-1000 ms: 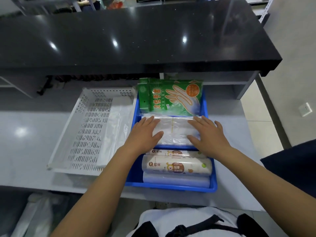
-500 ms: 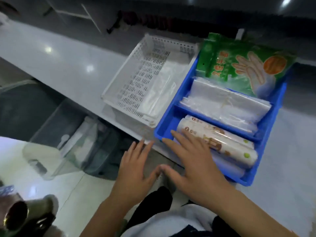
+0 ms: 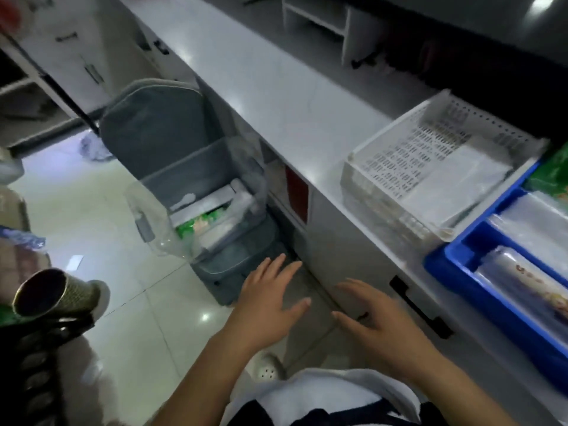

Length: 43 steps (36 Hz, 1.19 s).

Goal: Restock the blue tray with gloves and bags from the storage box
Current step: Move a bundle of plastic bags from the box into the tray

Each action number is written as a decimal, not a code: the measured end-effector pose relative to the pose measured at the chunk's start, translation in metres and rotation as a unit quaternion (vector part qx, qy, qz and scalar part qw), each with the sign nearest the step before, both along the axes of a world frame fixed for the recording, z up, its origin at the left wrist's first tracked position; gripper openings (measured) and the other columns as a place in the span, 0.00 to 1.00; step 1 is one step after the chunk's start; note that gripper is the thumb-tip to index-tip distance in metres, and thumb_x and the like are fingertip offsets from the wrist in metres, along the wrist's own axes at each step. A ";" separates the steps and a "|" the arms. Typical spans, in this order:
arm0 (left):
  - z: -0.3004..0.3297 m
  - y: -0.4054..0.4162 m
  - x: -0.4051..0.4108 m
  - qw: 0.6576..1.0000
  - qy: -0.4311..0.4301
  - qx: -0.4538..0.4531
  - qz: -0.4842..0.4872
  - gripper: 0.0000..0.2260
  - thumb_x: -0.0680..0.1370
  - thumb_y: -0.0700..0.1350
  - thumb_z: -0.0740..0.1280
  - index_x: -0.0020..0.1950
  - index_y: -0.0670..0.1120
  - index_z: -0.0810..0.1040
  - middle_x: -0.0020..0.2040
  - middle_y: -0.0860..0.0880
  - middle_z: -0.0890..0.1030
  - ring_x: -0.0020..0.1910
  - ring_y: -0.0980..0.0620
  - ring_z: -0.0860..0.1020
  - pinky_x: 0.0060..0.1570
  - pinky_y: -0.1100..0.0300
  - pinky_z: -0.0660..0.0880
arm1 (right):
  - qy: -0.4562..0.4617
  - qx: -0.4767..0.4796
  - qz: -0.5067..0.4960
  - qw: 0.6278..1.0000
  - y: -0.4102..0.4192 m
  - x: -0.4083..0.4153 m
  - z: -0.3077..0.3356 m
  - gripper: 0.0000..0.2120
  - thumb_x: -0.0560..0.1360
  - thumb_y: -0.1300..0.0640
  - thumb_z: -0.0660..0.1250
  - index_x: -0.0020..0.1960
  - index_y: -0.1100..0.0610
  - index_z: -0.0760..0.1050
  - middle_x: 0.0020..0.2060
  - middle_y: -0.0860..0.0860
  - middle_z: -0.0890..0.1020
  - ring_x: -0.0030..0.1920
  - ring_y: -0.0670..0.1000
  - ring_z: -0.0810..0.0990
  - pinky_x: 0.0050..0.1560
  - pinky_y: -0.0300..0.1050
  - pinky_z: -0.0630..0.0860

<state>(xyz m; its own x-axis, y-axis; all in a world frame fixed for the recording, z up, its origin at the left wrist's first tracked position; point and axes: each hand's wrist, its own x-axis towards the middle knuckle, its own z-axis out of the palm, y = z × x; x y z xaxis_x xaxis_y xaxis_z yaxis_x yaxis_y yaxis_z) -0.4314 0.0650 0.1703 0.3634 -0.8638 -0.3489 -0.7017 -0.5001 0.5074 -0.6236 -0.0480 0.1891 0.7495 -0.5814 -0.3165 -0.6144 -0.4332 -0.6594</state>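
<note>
- Blue tray [image 3: 455, 262] cut off at the right edge; its contents blur.
- Storage box [image 3: 196, 179] left of tray, on the floor; white basket [image 3: 368, 167] between.
- Left hand [image 3: 264, 305], right hand [image 3: 384, 321]: fingers spread, holding nothing.

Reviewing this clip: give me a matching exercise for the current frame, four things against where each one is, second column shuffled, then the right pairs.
Things:
1. storage box
2. blue tray
3. white basket
4. left hand

Places:
A. on the counter, left of the blue tray
B. on the floor beside the counter
C. in the air, reaching down toward the box
D. at the counter's right end, holding rolls and bags

Pairs: 1-B, 2-D, 3-A, 4-C
</note>
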 end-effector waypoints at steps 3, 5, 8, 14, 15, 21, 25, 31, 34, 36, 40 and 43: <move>-0.007 0.030 0.044 0.999 0.001 -0.008 0.037 0.31 0.77 0.64 0.61 0.78 0.61 0.55 0.81 0.55 0.52 0.79 0.51 0.48 0.77 0.47 0.50 | 0.017 -0.023 0.015 0.999 0.014 0.043 -0.004 0.25 0.76 0.41 0.66 0.71 0.43 0.69 0.71 0.40 0.70 0.69 0.37 0.65 0.66 0.35 0.65; -0.011 0.048 0.071 0.997 0.011 -0.019 0.069 0.31 0.77 0.63 0.62 0.78 0.60 0.56 0.80 0.54 0.54 0.79 0.51 0.50 0.77 0.47 0.52 | 0.021 -0.022 0.018 0.999 0.023 0.070 -0.005 0.25 0.76 0.42 0.66 0.72 0.44 0.68 0.68 0.37 0.70 0.67 0.36 0.65 0.63 0.32 0.63; -0.018 0.067 0.107 0.993 0.026 -0.040 0.109 0.30 0.78 0.61 0.63 0.78 0.57 0.59 0.79 0.53 0.58 0.78 0.52 0.54 0.76 0.49 0.55 | 0.020 -0.017 0.028 0.999 0.033 0.106 -0.002 0.25 0.76 0.42 0.66 0.71 0.43 0.68 0.63 0.33 0.67 0.61 0.32 0.64 0.57 0.26 0.62; -0.036 0.077 0.149 0.983 0.082 -0.042 0.161 0.30 0.77 0.60 0.65 0.77 0.55 0.61 0.78 0.53 0.61 0.76 0.51 0.58 0.74 0.48 0.60 | 0.081 -0.019 0.061 0.995 0.025 0.149 0.004 0.24 0.76 0.41 0.65 0.71 0.42 0.68 0.68 0.38 0.70 0.63 0.35 0.70 0.60 0.34 0.67; -0.041 0.075 0.155 0.983 0.080 -0.039 0.163 0.30 0.77 0.60 0.64 0.77 0.55 0.60 0.79 0.53 0.59 0.77 0.51 0.57 0.75 0.49 0.59 | 0.092 -0.015 0.066 0.994 0.020 0.159 0.001 0.24 0.76 0.40 0.65 0.70 0.42 0.68 0.68 0.39 0.71 0.56 0.32 0.72 0.55 0.31 0.67; -0.064 0.059 0.202 0.978 0.085 0.000 0.193 0.32 0.77 0.60 0.64 0.78 0.56 0.57 0.79 0.52 0.56 0.78 0.52 0.53 0.76 0.52 0.55 | 0.127 0.021 0.119 0.985 -0.020 0.239 -0.030 0.26 0.77 0.41 0.64 0.73 0.44 0.66 0.71 0.41 0.70 0.65 0.44 0.73 0.58 0.35 0.66; -0.065 0.049 0.250 0.973 0.060 0.053 0.215 0.33 0.77 0.60 0.65 0.79 0.55 0.57 0.80 0.51 0.56 0.78 0.50 0.55 0.76 0.53 0.56 | 0.090 0.032 0.173 0.980 -0.049 0.325 -0.044 0.26 0.76 0.43 0.67 0.71 0.47 0.69 0.69 0.44 0.74 0.67 0.45 0.72 0.64 0.40 0.70; -0.061 0.019 0.339 0.955 0.063 0.138 0.256 0.33 0.77 0.61 0.65 0.79 0.56 0.56 0.81 0.50 0.54 0.79 0.49 0.54 0.76 0.51 0.55 | 0.081 0.064 0.202 0.974 -0.089 0.448 -0.068 0.26 0.74 0.45 0.68 0.71 0.50 0.71 0.68 0.48 0.75 0.67 0.50 0.74 0.64 0.43 0.69; -0.069 -0.002 0.391 0.946 0.068 0.126 0.292 0.32 0.77 0.59 0.67 0.78 0.54 0.60 0.79 0.49 0.59 0.78 0.49 0.57 0.75 0.52 0.57 | 0.081 0.074 0.195 0.975 -0.108 0.499 -0.084 0.27 0.74 0.43 0.68 0.70 0.50 0.71 0.69 0.49 0.75 0.68 0.52 0.73 0.64 0.44 0.69; -0.081 -0.016 0.423 0.943 0.046 0.137 0.299 0.32 0.77 0.58 0.67 0.78 0.53 0.61 0.79 0.47 0.60 0.77 0.47 0.58 0.74 0.48 0.58 | 0.085 0.068 0.194 0.975 -0.120 0.531 -0.097 0.27 0.74 0.43 0.68 0.71 0.50 0.70 0.70 0.51 0.74 0.69 0.54 0.72 0.66 0.47 0.69; -0.126 -0.045 0.470 0.937 -0.043 0.199 0.284 0.32 0.77 0.60 0.63 0.78 0.55 0.58 0.80 0.47 0.56 0.78 0.42 0.54 0.75 0.42 0.52 | 0.105 0.043 0.183 0.977 -0.140 0.581 -0.136 0.35 0.75 0.43 0.67 0.77 0.51 0.59 0.77 0.54 0.61 0.76 0.56 0.60 0.72 0.58 0.63; -0.176 -0.064 0.489 0.935 -0.057 0.213 0.276 0.33 0.78 0.58 0.62 0.80 0.54 0.54 0.81 0.46 0.50 0.79 0.42 0.49 0.75 0.40 0.47 | 0.145 0.010 0.175 0.974 -0.148 0.600 -0.180 0.40 0.74 0.42 0.66 0.79 0.48 0.50 0.80 0.53 0.48 0.79 0.58 0.48 0.74 0.63 0.57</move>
